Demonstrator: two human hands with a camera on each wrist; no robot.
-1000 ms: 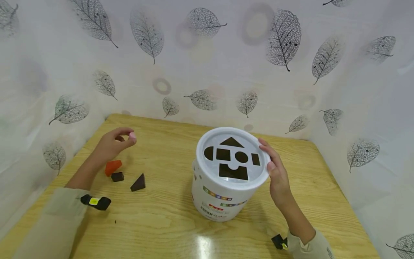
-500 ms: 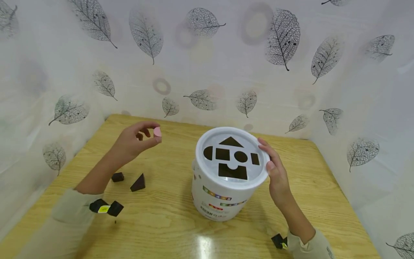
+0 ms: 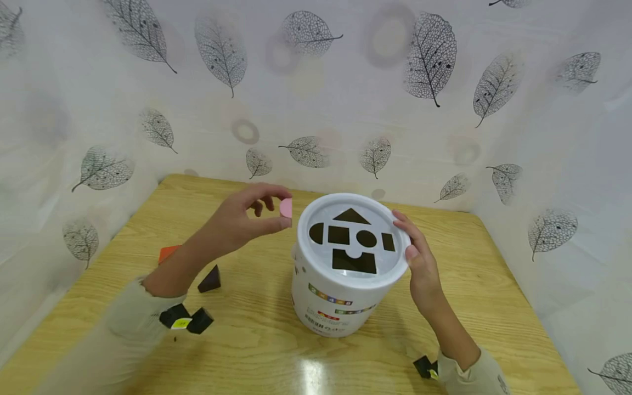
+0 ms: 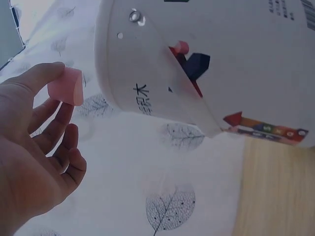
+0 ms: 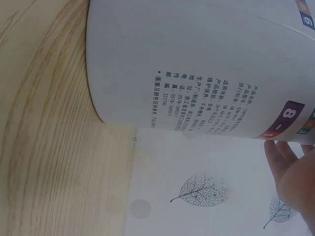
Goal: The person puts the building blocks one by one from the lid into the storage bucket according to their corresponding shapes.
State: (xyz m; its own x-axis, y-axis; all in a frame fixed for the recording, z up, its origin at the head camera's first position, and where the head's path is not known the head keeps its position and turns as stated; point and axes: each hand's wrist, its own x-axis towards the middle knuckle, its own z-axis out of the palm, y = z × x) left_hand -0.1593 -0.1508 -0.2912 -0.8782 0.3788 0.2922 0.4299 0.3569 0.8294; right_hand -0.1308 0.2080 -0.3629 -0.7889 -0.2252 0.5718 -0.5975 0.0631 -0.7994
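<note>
My left hand (image 3: 236, 222) pinches a small pink half-cylinder block (image 3: 286, 208) between thumb and fingertips, just left of the bucket's rim. In the left wrist view the block (image 4: 65, 87) shows its curved side, and the other fingers are loosely bent below it. A white toy-block bucket (image 3: 321, 293) stands on the table. Its white lid (image 3: 323, 264) has several cut-outs: a triangle, half-round, square, circle, narrow rectangle and notched rectangle. My right hand (image 3: 425, 274) holds the bucket by the lid's right edge, thumb and fingers spread along it.
On the wooden table (image 3: 247, 340), an orange block (image 3: 168, 253) lies partly behind the left forearm. A dark wedge-shaped block (image 3: 210, 279) is nearby. A leaf-patterned white sheet (image 3: 316, 99) closes off the back and sides.
My left hand has carried the pink block rightward, from the table's left part to beside the bucket. The left forearm now covers the small dark block. Bucket and right hand stay put.
</note>
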